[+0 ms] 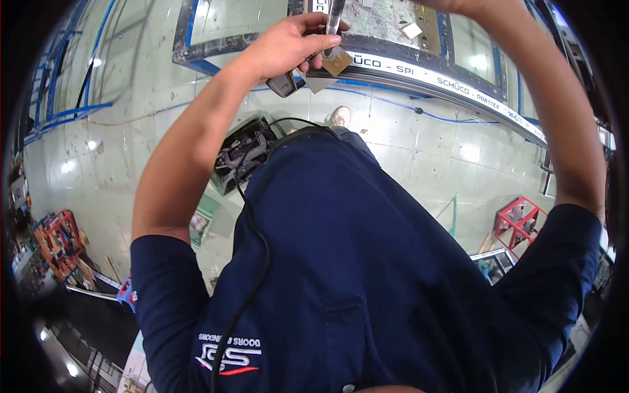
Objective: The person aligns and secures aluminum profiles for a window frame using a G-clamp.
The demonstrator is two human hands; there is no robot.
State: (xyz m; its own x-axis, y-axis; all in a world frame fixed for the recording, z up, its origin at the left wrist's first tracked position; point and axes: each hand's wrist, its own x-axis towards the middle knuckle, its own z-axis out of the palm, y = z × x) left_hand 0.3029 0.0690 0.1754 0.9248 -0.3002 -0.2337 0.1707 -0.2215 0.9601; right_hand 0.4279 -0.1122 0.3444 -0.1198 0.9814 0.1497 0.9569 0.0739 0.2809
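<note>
My left hand point(288, 47) is closed, thumb and fingers pinched around a tool with a dark handle end point(283, 85) and a shiny metal bar point(334, 18); its exact kind does not show. Just below the fingertips hang a brownish square plate point(338, 62) and a grey pointed piece point(318, 82). They overlap the edge of a dark frame profile point(393, 67) with a white strip printed "SCHÜCO". At the top edge, only the base of my right hand point(452, 5) shows above the frame, its fingers cut off by the picture border.
A small pale block point(411, 30) lies on the worn board inside the frame. By my legs stands a dark open case point(246, 147), and a black cable point(262, 242) runs down my shirt. A blue hose point(452, 120) trails below the frame. Red racks point(517, 223) stand at the right.
</note>
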